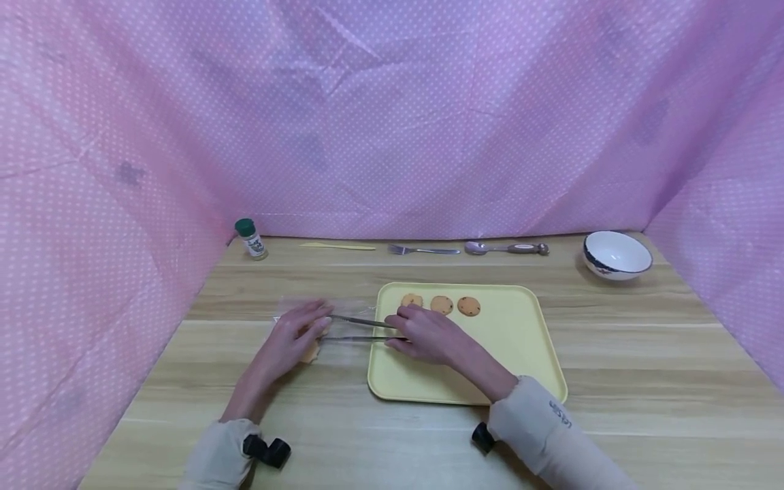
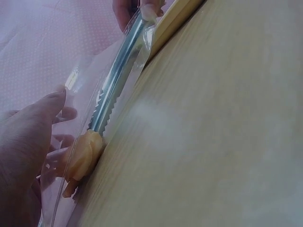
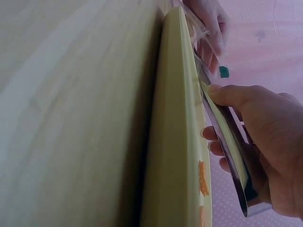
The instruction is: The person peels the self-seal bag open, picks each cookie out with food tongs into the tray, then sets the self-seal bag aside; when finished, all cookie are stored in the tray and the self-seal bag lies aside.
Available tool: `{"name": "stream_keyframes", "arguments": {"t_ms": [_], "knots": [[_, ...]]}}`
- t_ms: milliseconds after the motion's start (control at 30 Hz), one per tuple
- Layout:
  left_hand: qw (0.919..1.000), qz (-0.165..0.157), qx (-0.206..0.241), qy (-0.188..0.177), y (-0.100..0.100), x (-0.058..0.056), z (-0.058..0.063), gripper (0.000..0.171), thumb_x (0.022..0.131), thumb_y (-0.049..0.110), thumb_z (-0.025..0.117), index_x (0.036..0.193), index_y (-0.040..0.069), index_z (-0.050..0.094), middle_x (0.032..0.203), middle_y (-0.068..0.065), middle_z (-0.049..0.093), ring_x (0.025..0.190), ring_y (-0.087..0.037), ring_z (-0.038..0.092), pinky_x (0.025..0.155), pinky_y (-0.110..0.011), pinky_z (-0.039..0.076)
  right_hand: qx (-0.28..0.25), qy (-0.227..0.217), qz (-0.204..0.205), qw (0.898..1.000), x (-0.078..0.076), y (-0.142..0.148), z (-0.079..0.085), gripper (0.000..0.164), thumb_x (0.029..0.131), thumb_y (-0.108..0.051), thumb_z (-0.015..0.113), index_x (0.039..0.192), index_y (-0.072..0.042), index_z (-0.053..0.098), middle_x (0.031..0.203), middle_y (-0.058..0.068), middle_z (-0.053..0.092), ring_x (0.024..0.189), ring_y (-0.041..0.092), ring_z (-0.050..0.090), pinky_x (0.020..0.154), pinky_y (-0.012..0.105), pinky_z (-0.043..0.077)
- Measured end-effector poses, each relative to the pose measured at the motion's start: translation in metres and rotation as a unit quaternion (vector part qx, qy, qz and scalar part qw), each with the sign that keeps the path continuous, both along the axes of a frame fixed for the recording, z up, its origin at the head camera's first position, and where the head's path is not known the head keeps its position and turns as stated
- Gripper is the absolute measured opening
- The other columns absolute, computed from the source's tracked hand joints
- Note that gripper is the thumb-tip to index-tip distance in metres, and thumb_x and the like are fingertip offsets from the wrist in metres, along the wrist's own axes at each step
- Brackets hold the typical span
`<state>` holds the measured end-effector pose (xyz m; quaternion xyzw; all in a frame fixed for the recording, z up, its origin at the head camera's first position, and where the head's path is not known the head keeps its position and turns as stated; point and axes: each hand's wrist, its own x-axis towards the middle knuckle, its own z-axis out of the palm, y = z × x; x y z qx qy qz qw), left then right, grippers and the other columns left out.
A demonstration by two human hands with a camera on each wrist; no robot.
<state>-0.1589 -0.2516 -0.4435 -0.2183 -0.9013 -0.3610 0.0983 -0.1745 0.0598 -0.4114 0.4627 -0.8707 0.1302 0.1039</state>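
My right hand [image 1: 425, 333] grips metal tongs [image 1: 361, 321] by their arms, over the left side of the pale yellow tray [image 1: 508, 354]. The serrated ends of the tongs reach into a clear plastic bag [image 2: 80, 87], close against light brown cookies [image 2: 84, 153] inside it. My left hand [image 1: 297, 335] holds the bag, its thumb and curled fingers at the plastic; part of the bag is hidden beneath it. Three round cookies with dark specks, such as the rightmost cookie [image 1: 469, 306], lie in a row near the tray's far edge.
Along the back of the wooden table [image 1: 643, 354] lie a pale yellow knife [image 1: 338, 246], a fork [image 1: 424, 250] and a spoon [image 1: 505, 249]. A green-capped shaker [image 1: 252, 239] stands back left, a white bowl [image 1: 617, 254] back right. Pink dotted cloth [image 1: 392, 122] surrounds the table.
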Motion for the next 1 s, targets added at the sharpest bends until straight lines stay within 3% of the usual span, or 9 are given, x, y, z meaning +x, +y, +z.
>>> {"name": "stream_keyframes", "arguments": {"t_ms": [233,1000], "knots": [[1.0000,-0.003,0.003,0.005,0.0004,-0.0009,-0.0003,0.033,0.105,0.017,0.063,0.134,0.003,0.068,0.146,-0.023,0.056,0.137,-0.045,0.049,0.113,-0.064,0.034,-0.004,-0.009,-0.006,1.000,-0.0013,-0.0038,-0.0004,0.025,0.097,-0.027,0.076,0.112,-0.008,0.071,0.090,0.001,0.060,0.080,0.017,0.059,0.060,0.028,0.051],[0.9998,0.001,0.002,-0.021,-0.0010,-0.0012,0.0011,0.036,0.106,0.022,0.063,0.137,0.005,0.067,0.150,-0.021,0.053,0.141,-0.043,0.045,0.116,-0.063,0.031,0.013,-0.015,0.001,1.000,-0.0044,-0.0091,-0.0001,0.020,0.100,-0.024,0.072,0.109,-0.007,0.072,0.093,0.003,0.065,0.084,0.019,0.063,0.066,0.031,0.056]]}}
